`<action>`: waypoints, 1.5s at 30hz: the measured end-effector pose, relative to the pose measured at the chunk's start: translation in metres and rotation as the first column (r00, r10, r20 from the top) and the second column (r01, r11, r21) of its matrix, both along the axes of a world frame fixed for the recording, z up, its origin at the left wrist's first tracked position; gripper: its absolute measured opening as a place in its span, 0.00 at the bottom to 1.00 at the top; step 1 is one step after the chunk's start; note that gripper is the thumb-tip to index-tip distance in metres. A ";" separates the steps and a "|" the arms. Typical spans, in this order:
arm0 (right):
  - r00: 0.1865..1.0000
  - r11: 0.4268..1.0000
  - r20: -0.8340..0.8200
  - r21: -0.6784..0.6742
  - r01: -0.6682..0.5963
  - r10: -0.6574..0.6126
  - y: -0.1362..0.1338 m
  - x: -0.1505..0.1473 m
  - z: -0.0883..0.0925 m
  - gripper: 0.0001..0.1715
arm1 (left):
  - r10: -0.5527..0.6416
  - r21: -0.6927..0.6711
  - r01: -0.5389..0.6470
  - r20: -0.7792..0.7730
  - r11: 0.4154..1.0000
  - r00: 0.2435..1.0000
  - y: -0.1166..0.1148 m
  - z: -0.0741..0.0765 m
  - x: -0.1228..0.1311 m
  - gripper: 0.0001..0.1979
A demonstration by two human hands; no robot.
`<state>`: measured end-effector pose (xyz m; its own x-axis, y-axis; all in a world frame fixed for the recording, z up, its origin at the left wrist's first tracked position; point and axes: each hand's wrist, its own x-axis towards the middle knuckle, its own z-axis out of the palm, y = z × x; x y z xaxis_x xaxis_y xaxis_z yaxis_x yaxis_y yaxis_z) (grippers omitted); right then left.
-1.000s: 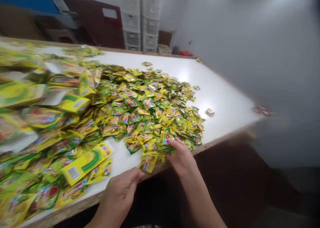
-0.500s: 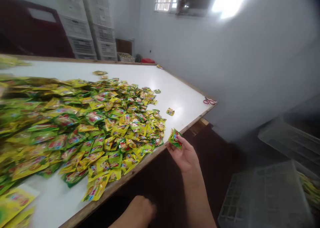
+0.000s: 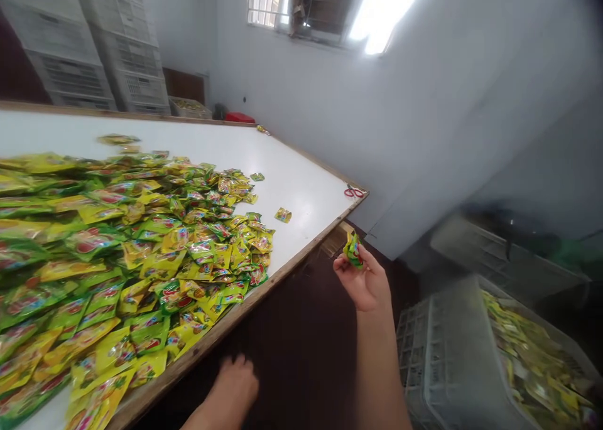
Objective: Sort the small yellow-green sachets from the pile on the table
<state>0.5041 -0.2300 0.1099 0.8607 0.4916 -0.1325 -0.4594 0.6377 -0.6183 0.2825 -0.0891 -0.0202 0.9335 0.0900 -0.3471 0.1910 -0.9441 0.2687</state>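
Observation:
Pinched in my right hand [image 3: 362, 278] are a few small green and yellow packets [image 3: 353, 250], held up beyond the table's wooden edge. My left hand [image 3: 232, 386] hangs low beside that edge, fingers apart and slightly blurred, holding nothing. A broad heap of green and yellow packets [image 3: 164, 260] covers much of the white table [image 3: 308, 194]. One yellow packet [image 3: 283, 215] and a small green one [image 3: 257, 176] lie apart from the heap.
Red-handled scissors [image 3: 353, 192] lie at the table's far corner. At the lower right stands a translucent crate [image 3: 461, 348] with many packets inside, another crate [image 3: 490, 254] behind it. Stacked white crates [image 3: 136, 59] rise beyond the table.
The view has turned right, bringing more of the packet-filled crate into sight. My right hand has moved away from the table edge with its packets. My left hand's fingers have opened.

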 end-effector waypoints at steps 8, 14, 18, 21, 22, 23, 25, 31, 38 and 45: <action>0.956 0.958 -0.069 -0.014 -0.287 0.286 0.024 -0.056 -0.025 0.06 | 0.383 -0.411 -0.170 0.518 0.896 0.765 -0.001 0.107 0.024 0.16; 0.911 0.908 -0.034 -0.071 -0.412 0.411 0.036 -0.092 -0.033 0.11 | 0.275 -0.298 -0.115 0.575 0.948 0.771 0.018 0.108 0.025 0.13; 0.903 0.899 0.059 -0.137 -0.415 0.426 0.026 -0.093 -0.033 0.12 | 0.249 -0.236 -0.149 0.486 0.960 0.838 0.023 0.078 0.013 0.14; 0.925 0.918 0.086 -0.183 -0.352 0.371 0.012 -0.079 -0.030 0.11 | 0.223 -0.218 -0.149 0.368 0.965 0.903 0.018 0.042 0.002 0.12; 0.942 0.934 0.094 -0.191 -0.301 0.323 0.007 -0.073 -0.028 0.11 | 0.207 -0.214 -0.142 0.320 0.966 0.924 0.015 0.029 -0.002 0.12; 0.959 0.951 0.106 -0.194 -0.240 0.264 0.002 -0.066 -0.026 0.11 | 0.191 -0.210 -0.136 0.270 0.968 0.944 0.012 0.015 -0.006 0.12; 0.980 0.976 0.142 -0.188 -0.113 0.141 -0.008 -0.051 -0.020 0.10 | 0.168 -0.201 -0.134 0.164 0.970 0.972 0.009 -0.009 -0.014 0.12; 0.954 0.966 0.291 -0.218 0.141 -0.073 -0.033 -0.023 -0.001 0.12 | 0.192 -0.202 -0.199 -0.053 0.959 0.980 0.019 -0.038 -0.026 0.24; 0.920 0.947 0.386 -0.265 0.182 -0.069 -0.024 -0.033 0.000 0.09 | 0.281 -0.228 -0.308 -0.146 0.924 0.949 0.037 -0.047 -0.031 0.33; 0.929 0.936 0.367 -0.306 0.172 -0.050 -0.009 -0.042 -0.008 0.11 | 0.309 -0.273 -0.306 -0.035 0.912 0.950 0.037 -0.031 -0.023 0.37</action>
<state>0.4619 -0.2387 0.1014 0.9273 0.3711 0.0488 -0.1144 0.4052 -0.9070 0.2596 -0.0521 -0.0514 0.8778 0.2765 -0.3911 0.4567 -0.7293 0.5095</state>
